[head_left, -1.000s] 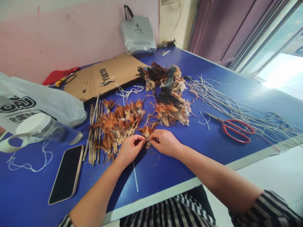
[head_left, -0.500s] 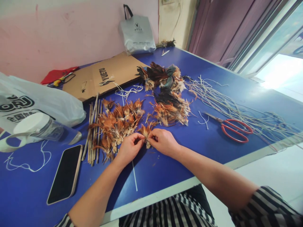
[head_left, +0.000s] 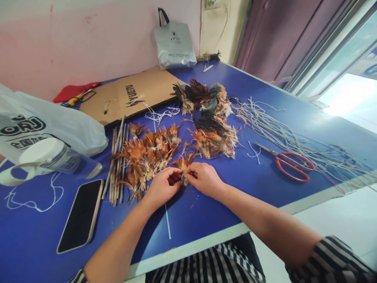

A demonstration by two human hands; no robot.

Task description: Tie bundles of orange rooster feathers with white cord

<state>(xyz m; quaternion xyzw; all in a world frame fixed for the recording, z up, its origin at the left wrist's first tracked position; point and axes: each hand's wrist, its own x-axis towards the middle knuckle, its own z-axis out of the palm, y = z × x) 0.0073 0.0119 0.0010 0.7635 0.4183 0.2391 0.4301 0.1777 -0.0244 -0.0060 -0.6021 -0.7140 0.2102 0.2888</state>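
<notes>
A small bundle of brown feathers point(head_left: 183, 162) lies on the blue table between my two hands, tips pointing away from me. My left hand point(head_left: 165, 184) curls at the left side of its base, fingertips touching it, with a small gap showing between thumb and fingers. From the right, my right hand point(head_left: 204, 177) pinches the base with thumb and forefinger. Any thread between the fingertips is too small to make out. Beside my left hand spreads a pile of orange-brown feather bundles point(head_left: 150, 151). Beyond my right hand sits another pile of dark and orange feathers point(head_left: 215, 135).
Red-handled scissors point(head_left: 294, 166) and long loose strings point(head_left: 282, 129) lie to the right. At left are thin sticks point(head_left: 118, 169), a phone point(head_left: 80, 216), a lidded plastic cup point(head_left: 67, 159) and a white plastic bag point(head_left: 59, 118). Flat cardboard point(head_left: 118, 92) and a grey bag point(head_left: 175, 45) are behind.
My left thumb and fingers have parted slightly at the bundle's base. My right hand keeps its pinch in nearly the same spot. The view has shifted slightly.
</notes>
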